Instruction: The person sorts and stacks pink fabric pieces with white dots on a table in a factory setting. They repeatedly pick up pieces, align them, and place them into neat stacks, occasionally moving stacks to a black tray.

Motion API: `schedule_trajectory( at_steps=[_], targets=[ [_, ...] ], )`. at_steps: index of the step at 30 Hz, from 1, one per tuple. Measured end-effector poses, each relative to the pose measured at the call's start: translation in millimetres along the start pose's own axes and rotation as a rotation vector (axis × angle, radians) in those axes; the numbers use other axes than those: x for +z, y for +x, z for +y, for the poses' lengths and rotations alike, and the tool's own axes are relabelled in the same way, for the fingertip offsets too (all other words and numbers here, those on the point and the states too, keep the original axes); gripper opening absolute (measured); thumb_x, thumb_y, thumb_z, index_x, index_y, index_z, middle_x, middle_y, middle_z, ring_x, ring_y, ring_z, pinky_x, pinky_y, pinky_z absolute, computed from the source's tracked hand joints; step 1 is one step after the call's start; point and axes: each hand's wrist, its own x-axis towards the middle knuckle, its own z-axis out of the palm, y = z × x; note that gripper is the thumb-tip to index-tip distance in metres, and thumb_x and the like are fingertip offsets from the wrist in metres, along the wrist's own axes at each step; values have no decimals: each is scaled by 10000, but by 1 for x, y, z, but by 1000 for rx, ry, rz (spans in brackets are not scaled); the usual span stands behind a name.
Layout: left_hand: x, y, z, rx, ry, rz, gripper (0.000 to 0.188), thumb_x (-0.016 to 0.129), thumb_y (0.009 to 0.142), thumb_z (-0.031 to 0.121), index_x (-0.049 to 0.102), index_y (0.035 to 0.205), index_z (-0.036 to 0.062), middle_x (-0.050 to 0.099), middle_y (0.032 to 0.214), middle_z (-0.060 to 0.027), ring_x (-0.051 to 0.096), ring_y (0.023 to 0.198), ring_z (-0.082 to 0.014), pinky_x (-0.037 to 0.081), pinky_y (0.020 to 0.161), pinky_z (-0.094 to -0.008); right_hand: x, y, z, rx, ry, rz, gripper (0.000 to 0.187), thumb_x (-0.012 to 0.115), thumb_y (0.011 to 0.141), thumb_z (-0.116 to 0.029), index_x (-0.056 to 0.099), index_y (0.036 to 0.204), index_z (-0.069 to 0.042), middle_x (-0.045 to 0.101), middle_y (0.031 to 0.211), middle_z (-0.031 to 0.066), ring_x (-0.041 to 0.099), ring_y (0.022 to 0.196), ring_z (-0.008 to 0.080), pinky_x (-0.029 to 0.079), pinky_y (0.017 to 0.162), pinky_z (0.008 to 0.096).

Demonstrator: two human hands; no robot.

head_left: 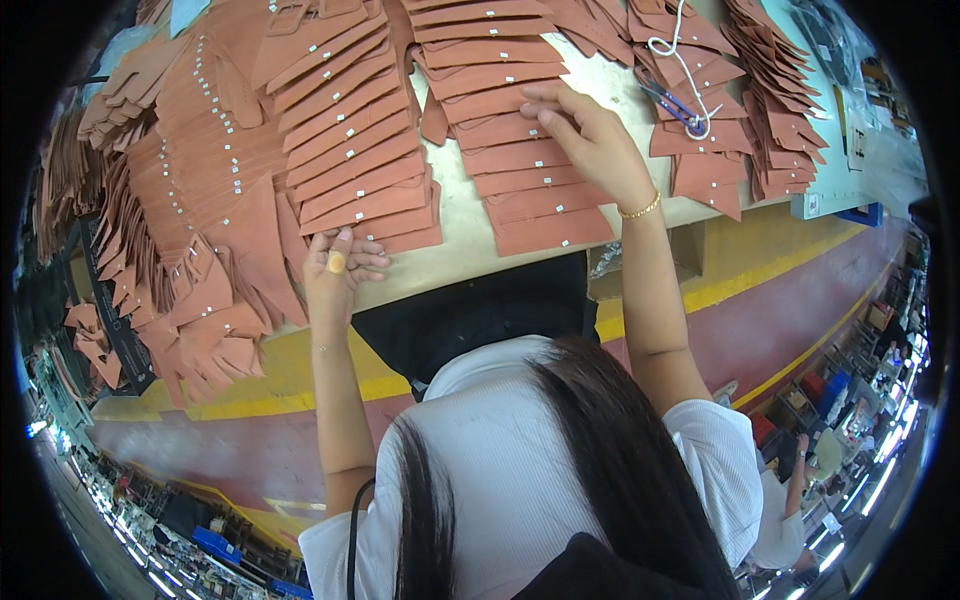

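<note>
Reddish-brown flat cut pieces, which look like leather, overlap in long rows on the table, each with a small white label. My left hand (342, 262) is at the near end of the left row (355, 165), its fingers apart and a yellowish cover on one finger. The fingertips touch or nearly touch the lowest pieces; I cannot see anything held. My right hand (590, 135) reaches over the right side of the middle row (520, 130). Its fingers are stretched to the left and slightly bent, with nothing visible between them.
Blue-handled scissors (692, 124) tied to a white cord (690, 65) lie on pieces at the right. More stacked pieces (210, 150) cover the table's left side, some hanging past its near edge. A black box (115, 310) stands at the far left. Another person (785, 510) is at lower right.
</note>
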Motion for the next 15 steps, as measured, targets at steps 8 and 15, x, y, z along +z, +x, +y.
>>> schedule_trajectory(
  at_steps=[8, 15],
  targets=[
    [2, -1, 2, 4, -33, 5, 210, 497, 979, 200, 503, 1045, 0, 652, 796, -168, 677, 642, -227, 553, 520, -283, 7, -7, -10, -180, -353, 62, 258, 578, 869, -92, 640, 1113, -36, 662, 1051, 120, 554, 1085, 312, 435, 936, 388],
    [3, -2, 4, -24, -19, 37, 192, 484, 989, 195, 510, 1035, 10, 660, 789, -153, 680, 644, -211, 553, 502, -265, 9, -1, -21, -193, -528, 21, 220, 591, 861, -135, 669, 1060, -83, 664, 1022, 98, 542, 1064, 313, 428, 917, 408]
  ],
)
